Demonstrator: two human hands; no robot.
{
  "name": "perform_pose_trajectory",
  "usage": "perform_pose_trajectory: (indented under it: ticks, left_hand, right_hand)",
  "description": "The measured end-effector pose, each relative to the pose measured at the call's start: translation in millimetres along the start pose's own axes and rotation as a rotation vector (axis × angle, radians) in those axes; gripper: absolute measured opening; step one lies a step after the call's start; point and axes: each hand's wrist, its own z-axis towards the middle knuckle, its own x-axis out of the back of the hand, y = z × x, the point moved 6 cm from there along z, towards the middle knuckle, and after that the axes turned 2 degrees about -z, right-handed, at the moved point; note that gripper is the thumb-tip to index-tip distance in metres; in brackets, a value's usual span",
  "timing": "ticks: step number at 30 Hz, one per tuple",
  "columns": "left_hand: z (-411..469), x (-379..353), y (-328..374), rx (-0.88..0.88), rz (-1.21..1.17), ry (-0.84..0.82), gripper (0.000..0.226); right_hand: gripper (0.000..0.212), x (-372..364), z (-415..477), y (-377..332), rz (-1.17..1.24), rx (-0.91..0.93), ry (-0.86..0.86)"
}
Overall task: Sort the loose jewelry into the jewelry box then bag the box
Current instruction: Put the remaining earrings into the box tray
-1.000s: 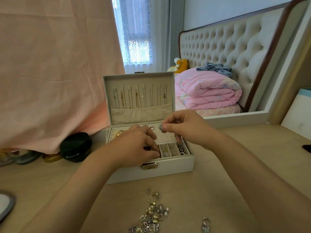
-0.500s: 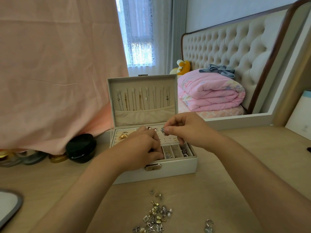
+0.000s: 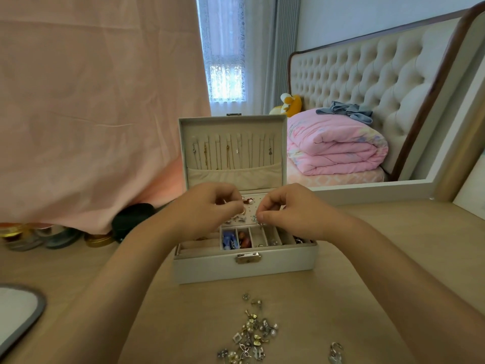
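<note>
A white box (image 3: 244, 266) was set on the table (image 3: 367, 245), its lid (image 3: 232, 132) stood upright at the far side and its latch (image 3: 248, 258) turned to the near side. Thin chains (image 3: 228, 153) were hung in a row inside the lid, above a cloth pocket. Along the near edge of the tray, small compartments (image 3: 258, 236) were seen; blue and red pieces were held in the two left ones, and little could be made out in the rest.

Both hands were held over the far half of the tray, close together but apart. The right hand (image 3: 294, 211) was curled, and a small silver piece (image 3: 254, 219) was pinched between thumb and forefinger just above the perforated panel. The left hand (image 3: 207, 208) was curled too, with its fingertips drawn together; whether anything was held there could not be told. A ring (image 3: 242, 212) was visible just beside those fingertips.

The loose jewelry (image 3: 252, 334) was left in a heap on the table, near of the box, with one piece (image 3: 336, 353) lying apart to the right.

A pink cloth (image 3: 91, 114) was draped at the far left, and a black case (image 3: 131, 216) and some tins (image 3: 97, 239) were lined up beneath its hem. A folded pink quilt (image 3: 336, 148) was seen at the far right against a tufted headboard (image 3: 367, 74).
</note>
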Motion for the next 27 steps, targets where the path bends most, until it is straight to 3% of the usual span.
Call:
perform_pose_trajectory:
  ticks: [6,10,17,27]
  left_hand:
    - [-2.9,-6.9,1.3,0.021,0.001,-0.051,0.011]
    - [-3.1,-11.4,1.6,0.023,0.035,-0.064,0.009]
    - [-3.2,-12.2,2.5,0.025,0.108,-0.09,0.01]
    - [-2.7,-22.2,0.0,0.035,0.096,-0.131,0.009]
  right_hand:
    - [0.007,-9.8,-4.7,-7.0,-0.264,-0.017,-0.023]
    - [0.005,-5.7,-6.3,-19.9,-0.489,0.061,0.067]
    - [0.009,-11.6,-9.0,-16.1,-0.473,0.066,-0.033]
    - [0.008,0.6,-6.1,-13.3,-0.376,0.04,0.059]
